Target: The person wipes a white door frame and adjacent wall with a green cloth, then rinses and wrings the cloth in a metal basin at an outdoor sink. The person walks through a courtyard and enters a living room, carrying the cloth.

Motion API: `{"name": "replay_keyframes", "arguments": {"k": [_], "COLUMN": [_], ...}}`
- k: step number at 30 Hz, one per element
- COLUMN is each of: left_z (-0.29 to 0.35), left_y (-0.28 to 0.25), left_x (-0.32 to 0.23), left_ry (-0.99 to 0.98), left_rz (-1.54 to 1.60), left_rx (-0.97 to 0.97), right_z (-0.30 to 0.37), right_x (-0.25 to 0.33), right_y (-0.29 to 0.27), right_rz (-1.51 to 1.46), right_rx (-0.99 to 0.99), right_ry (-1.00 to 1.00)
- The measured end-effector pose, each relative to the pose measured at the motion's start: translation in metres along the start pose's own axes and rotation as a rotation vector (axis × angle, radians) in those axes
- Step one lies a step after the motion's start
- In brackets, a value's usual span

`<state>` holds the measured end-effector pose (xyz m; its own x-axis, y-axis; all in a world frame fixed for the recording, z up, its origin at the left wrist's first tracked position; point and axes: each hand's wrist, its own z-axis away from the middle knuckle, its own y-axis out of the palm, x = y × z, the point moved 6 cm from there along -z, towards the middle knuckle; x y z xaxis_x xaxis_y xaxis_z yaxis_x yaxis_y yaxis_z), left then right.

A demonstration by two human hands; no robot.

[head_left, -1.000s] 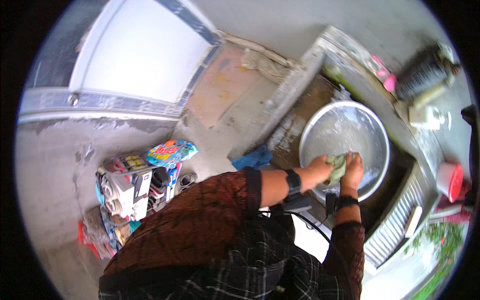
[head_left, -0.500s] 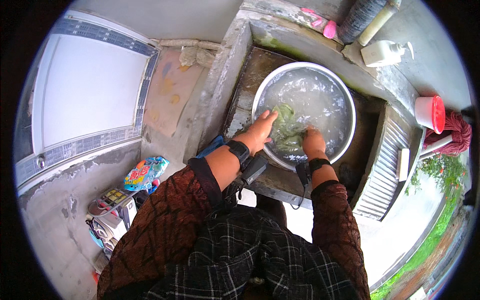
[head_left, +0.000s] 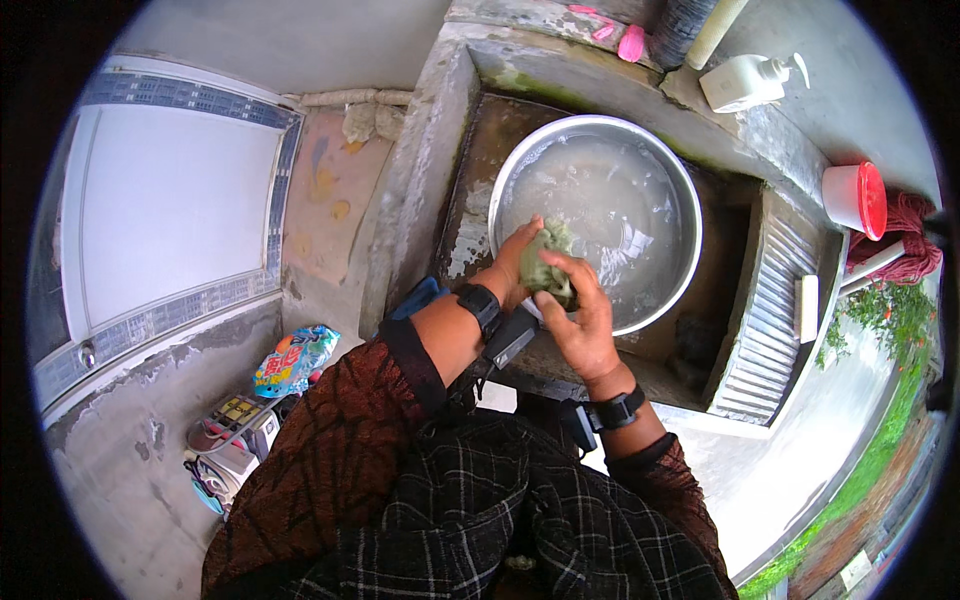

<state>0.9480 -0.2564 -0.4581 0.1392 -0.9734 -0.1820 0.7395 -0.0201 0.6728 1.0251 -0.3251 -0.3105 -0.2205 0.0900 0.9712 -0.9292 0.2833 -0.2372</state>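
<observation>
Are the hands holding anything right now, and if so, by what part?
Yes, a wet-looking green cloth: the left hand has its left side, the right hand its right. It's bunched, so I can't tell which edge or corner.

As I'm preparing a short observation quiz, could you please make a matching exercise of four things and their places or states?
1. Green cloth
2. Metal basin
3. Pump bottle
4. Pale bar

A. At the ribbed washboard's right edge
B. Holding cloudy water
C. Between left hand and right hand
D. On the ledge

Pairs: 1-C, 2-B, 3-D, 4-A
</observation>
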Motion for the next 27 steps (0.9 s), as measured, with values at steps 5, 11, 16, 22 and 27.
{"name": "replay_keyframes", "arguments": {"k": [5, 11, 16, 22, 27], "left_z": [0.0, -0.008, 0.002, 0.013, -0.002], "left_y": [0.012, 0.019, 0.022, 0.017, -0.028], "left_x": [0.005, 0.01, 0.006, -0.025, -0.026], "left_ry": [0.141, 0.114, 0.261, 0.679, 0.195], "left_rz": [-0.105, -0.086, -0.772, -1.215, -1.465], "left_rx": [0.034, -0.098, -0.318, -0.339, -0.239], "right_z": [-0.011, -0.023, -0.036, -0.031, -0.023], "right_x": [-0.037, -0.062, -0.091, -0.127, -0.159], "right_y": [0.006, -0.012, -0.032, -0.09, -0.094], "right_rz": [0.029, 0.154, 0.388, 0.451, 0.62], "right_rx": [-0.183, -0.286, -0.202, -0.283, 0.008], "right_ry": [0.164, 0.154, 0.145, 0.056, 0.271]}}
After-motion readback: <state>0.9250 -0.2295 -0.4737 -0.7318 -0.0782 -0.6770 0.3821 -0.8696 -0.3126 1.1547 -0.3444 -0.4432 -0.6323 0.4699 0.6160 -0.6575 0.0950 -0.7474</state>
